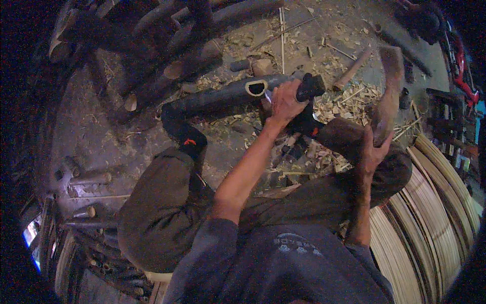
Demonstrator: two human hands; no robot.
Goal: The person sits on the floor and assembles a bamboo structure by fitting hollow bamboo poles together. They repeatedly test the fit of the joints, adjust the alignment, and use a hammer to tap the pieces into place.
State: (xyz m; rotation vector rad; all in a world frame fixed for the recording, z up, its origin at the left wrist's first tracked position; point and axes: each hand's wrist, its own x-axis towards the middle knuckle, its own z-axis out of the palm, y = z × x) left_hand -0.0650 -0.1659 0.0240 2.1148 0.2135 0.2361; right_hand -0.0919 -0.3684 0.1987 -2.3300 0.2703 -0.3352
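A dark, round pole (217,99), like a log or thick bamboo, lies crosswise in front of me. Its upper side has an oval pale-rimmed hole (256,88) cut into it. My left hand (286,101) is closed beside the hole around a tool with a bright metal blade (268,96); the fingers hide most of it, so its kind is unclear. Off to the right, my right hand (374,150) grips a wooden mallet (389,83), club-like and blurred, raised with its thick end pointing away. My dark-shod feet rest against the pole near both ends.
Wood chips (349,104) litter the floor around the pole. A loose wooden stick (353,68) lies beyond. Thick logs (192,63) are piled at the far left. Pale curved strips (425,213) stand bundled at my right, and short tubes (91,178) lie at the left.
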